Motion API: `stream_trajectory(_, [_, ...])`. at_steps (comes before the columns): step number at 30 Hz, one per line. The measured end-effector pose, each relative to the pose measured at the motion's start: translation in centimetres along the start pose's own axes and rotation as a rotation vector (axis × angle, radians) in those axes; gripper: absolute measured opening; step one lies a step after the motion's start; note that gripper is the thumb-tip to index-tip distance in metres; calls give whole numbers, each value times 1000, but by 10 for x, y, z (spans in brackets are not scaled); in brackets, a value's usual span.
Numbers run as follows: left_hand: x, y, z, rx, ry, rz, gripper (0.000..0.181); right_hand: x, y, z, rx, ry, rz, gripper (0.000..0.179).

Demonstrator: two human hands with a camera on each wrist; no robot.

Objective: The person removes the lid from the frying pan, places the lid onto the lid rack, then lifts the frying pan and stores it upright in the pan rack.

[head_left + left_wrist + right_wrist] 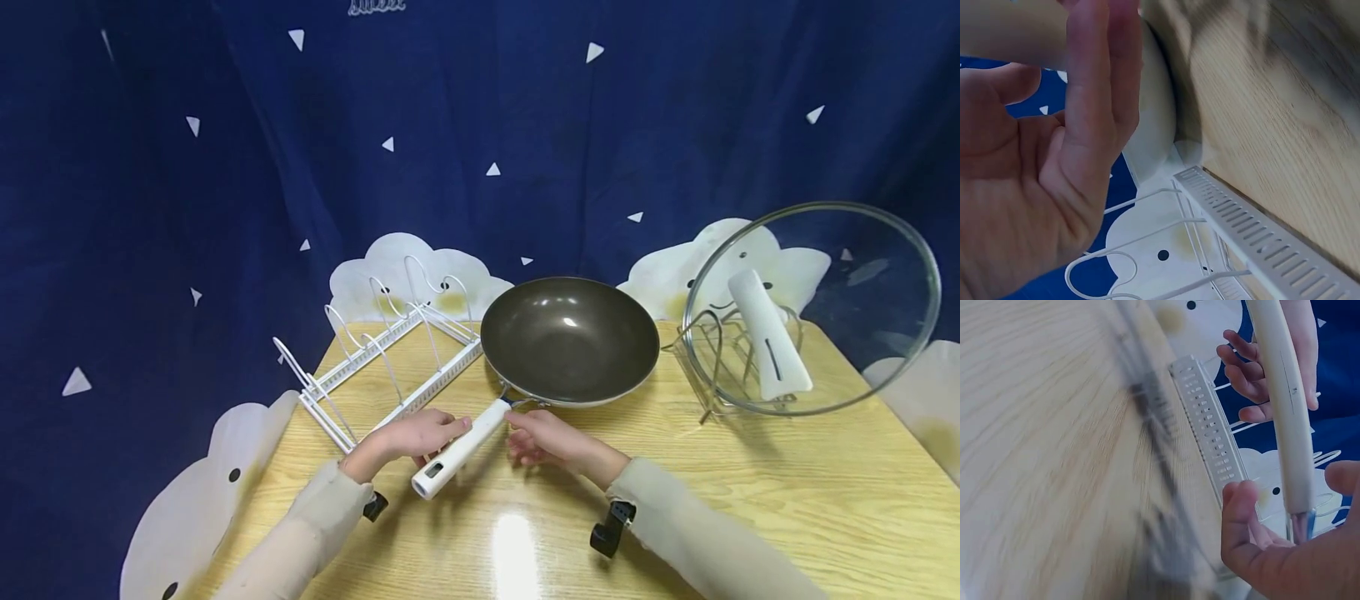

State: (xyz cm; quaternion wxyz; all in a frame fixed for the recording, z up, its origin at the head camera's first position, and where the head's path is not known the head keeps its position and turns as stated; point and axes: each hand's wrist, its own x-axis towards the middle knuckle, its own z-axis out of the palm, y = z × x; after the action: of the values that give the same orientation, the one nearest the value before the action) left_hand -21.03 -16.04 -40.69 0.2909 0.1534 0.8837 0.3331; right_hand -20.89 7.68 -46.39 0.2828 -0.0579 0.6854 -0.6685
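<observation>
And here, straddling the white handle [463, 446], with the left hand [418, 435] on one flank and the right hand [553, 440] on the other! Slanting lengthwise, from a free end near and to the left up to a neck far and to the right, joined there to the dark pan [570, 342]. Sitting just beyond both hands: roughly straight ahead of the right, ahead and rightward of the left, at the far part of the table [675, 483] between the white rack [431, 385] and the glass lid [843, 333]. Closest to the neck with the right; alongside the middle of the handle with the left. Loosely spread on the left, thumb at the handle's edge, fingers reaching below. Softly curved on the right, thumb parted from fingers about the neck, pinching nothing visibly. Touching, or barely short of touching? Impossible to tell.
</observation>
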Motion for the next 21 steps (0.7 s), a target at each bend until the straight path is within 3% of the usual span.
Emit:
stream_trajectory(8, [-3,-1,7,-27,37,27,50,19,-1,12,220,62,73,38])
stream_trajectory(16, [-4,-2,16,-233,-15,38,49,25,-5,23,354,6,41,28])
stream_trajectory(21, [-6,1,19,-242,-37,69,46,25,-5,23,379,-15,34,29])
